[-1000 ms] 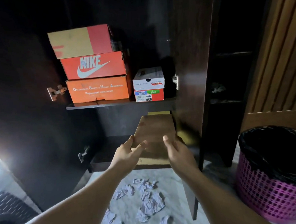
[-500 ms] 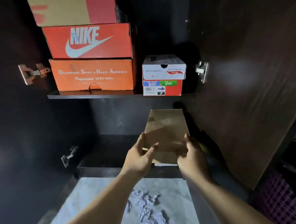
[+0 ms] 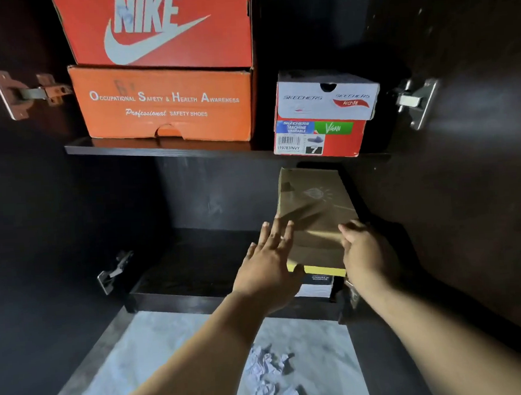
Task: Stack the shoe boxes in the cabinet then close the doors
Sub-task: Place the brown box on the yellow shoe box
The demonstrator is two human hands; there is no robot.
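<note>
A brown-lidded shoe box (image 3: 314, 206) with a yellow base lies lengthwise on the right side of the cabinet's lower shelf (image 3: 196, 268). My left hand (image 3: 269, 264) lies flat on its near left corner, fingers spread. My right hand (image 3: 366, 252) curls around its near right corner. On the upper shelf (image 3: 158, 147) a red Nike box (image 3: 157, 26) sits on an orange safety-shoes box (image 3: 162, 105). To their right stands a white-lidded red Skechers box (image 3: 326, 101).
Both dark doors stand open, the left door (image 3: 25, 211) and the right door (image 3: 481, 183), with metal hinges (image 3: 415, 102) on their inner sides. Crumpled paper (image 3: 270, 377) lies on the marble floor (image 3: 159, 356) before the cabinet.
I have moved closer to the cabinet. The brown box has slid deeper onto the lower shelf, and my left hand has flattened out on its lid.
</note>
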